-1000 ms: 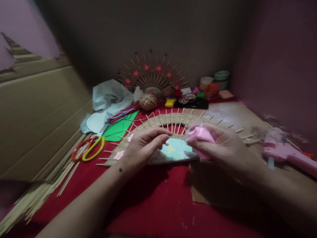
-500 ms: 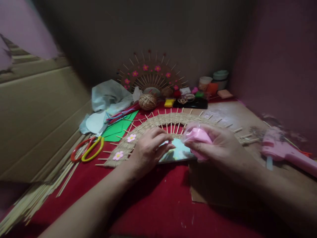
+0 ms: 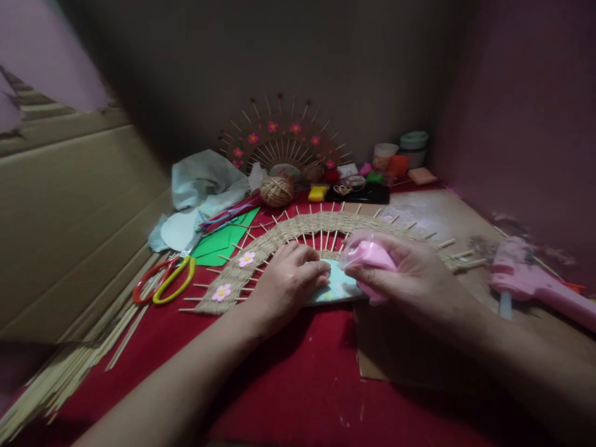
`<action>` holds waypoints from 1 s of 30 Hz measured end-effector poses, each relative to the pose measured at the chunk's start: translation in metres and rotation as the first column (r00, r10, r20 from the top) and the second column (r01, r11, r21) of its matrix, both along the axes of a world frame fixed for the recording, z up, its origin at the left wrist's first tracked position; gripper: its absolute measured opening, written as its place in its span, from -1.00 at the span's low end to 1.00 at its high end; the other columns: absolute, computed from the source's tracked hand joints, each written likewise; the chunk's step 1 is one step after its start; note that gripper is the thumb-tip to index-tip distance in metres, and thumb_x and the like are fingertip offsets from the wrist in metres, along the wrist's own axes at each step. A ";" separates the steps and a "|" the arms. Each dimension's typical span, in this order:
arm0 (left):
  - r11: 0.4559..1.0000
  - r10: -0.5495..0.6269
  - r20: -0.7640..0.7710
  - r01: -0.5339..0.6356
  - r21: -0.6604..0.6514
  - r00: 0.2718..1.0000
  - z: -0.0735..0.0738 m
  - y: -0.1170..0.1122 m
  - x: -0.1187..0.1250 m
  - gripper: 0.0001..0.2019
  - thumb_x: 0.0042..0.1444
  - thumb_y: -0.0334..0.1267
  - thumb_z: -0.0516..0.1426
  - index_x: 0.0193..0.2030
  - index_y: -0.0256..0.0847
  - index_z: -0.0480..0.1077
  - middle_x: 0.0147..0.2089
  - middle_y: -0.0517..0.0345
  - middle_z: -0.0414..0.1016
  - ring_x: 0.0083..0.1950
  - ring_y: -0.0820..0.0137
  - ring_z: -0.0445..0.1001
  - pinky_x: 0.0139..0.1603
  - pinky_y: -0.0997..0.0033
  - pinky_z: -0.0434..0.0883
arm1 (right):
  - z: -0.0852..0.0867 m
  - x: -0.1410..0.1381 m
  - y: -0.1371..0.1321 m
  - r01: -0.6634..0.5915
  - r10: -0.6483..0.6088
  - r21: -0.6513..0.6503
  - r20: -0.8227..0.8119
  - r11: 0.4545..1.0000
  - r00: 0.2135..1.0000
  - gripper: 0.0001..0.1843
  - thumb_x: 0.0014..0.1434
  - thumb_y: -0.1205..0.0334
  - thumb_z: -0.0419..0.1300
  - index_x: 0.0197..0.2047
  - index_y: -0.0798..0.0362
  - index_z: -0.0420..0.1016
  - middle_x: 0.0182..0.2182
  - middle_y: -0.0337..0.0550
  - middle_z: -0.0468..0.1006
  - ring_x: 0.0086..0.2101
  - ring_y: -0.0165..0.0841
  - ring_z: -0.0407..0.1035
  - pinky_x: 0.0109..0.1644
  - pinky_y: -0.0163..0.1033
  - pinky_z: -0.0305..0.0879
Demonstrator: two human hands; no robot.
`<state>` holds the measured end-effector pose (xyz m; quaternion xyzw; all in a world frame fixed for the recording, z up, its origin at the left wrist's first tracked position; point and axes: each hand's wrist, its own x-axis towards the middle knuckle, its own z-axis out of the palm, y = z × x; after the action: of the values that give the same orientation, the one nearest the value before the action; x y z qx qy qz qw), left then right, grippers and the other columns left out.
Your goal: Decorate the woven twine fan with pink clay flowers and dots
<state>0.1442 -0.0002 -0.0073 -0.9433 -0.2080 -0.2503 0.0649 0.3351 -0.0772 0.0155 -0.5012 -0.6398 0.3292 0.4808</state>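
My right hand (image 3: 405, 267) grips a clear plastic bag of pink clay (image 3: 372, 257) above a pale blue patterned board (image 3: 343, 284). My left hand (image 3: 298, 273) rests on the left part of that board, its fingers curled down together; whatever lies under the fingertips is hidden. Behind both hands arches a woven twine fan (image 3: 321, 221) with thin sticks poking out along its edge. Two pink clay flowers, an upper flower (image 3: 247, 259) and a lower flower (image 3: 221, 292), sit on the left side of its band.
At left lie scissors (image 3: 174, 279) with red and yellow handles, green sheets (image 3: 218, 242) and a bundle of sticks (image 3: 69, 379). A pink glue gun (image 3: 535, 279) is at right. Behind are a twine ball (image 3: 277, 190), a finished flowered fan (image 3: 284, 133) and a cup (image 3: 385, 155).
My left hand's fingers have come down and closed onto the board, covering the pink bit seen near them before. My right hand holds the bag in nearly the same place.
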 end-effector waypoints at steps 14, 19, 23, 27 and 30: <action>0.862 0.120 0.468 0.142 -0.487 0.875 0.031 -0.020 -0.006 -0.90 0.12 -0.35 0.14 -0.22 -0.18 0.45 -0.25 0.13 0.41 -0.19 0.40 0.36 -0.16 0.40 0.31 | -0.003 -0.004 0.000 -0.145 0.150 -0.054 0.095 0.988 0.984 -0.85 0.08 0.35 0.17 -0.22 0.05 0.43 -0.48 -0.33 0.46 -0.51 -0.50 0.29 -0.43 -0.39 0.21; 0.874 0.028 0.374 0.159 -0.458 0.927 0.033 -0.032 -0.002 -0.85 0.08 -0.42 0.15 -0.20 -0.19 0.47 -0.24 0.12 0.37 -0.18 0.42 0.35 -0.16 0.42 0.32 | -0.010 -0.005 -0.001 -0.172 0.175 -0.032 0.173 0.985 0.969 -0.82 0.08 0.39 0.15 -0.20 0.05 0.42 -0.42 -0.31 0.47 -0.45 -0.49 0.31 -0.37 -0.38 0.21; 0.940 -0.012 0.261 0.099 -0.325 0.965 0.029 -0.033 0.001 -0.78 0.09 -0.43 0.14 -0.11 -0.21 0.45 -0.26 0.09 0.35 -0.21 0.42 0.32 -0.22 0.42 0.34 | -0.013 -0.006 -0.002 -0.209 0.211 -0.032 0.203 0.977 0.956 -0.78 0.10 0.42 0.11 -0.15 0.03 0.39 -0.39 -0.29 0.48 -0.43 -0.49 0.32 -0.35 -0.38 0.20; 0.983 -0.062 0.229 0.100 -0.157 0.971 0.027 -0.034 0.002 -0.81 0.12 -0.39 0.12 -0.12 -0.24 0.45 -0.35 0.11 0.34 -0.32 0.43 0.29 -0.32 0.42 0.33 | -0.013 -0.007 -0.002 -0.228 0.247 -0.106 0.238 0.968 0.939 -0.84 0.12 0.36 0.12 -0.19 0.05 0.38 -0.41 -0.27 0.45 -0.45 -0.47 0.29 -0.36 -0.36 0.19; 0.982 -0.112 0.227 0.142 -0.123 0.967 0.028 -0.035 0.003 -0.82 0.13 -0.41 0.10 -0.13 -0.28 0.44 -0.36 0.09 0.38 -0.34 0.44 0.29 -0.32 0.40 0.32 | -0.010 -0.007 -0.003 -0.253 0.287 -0.168 0.224 0.953 0.931 -0.90 0.11 0.31 0.16 -0.25 0.06 0.39 -0.42 -0.26 0.44 -0.44 -0.46 0.29 -0.37 -0.35 0.19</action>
<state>0.1471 -0.0353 0.0204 -0.9235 -0.1699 -0.3415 -0.0401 0.3283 -0.0803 0.0055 -0.4768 -0.7334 0.3705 0.3123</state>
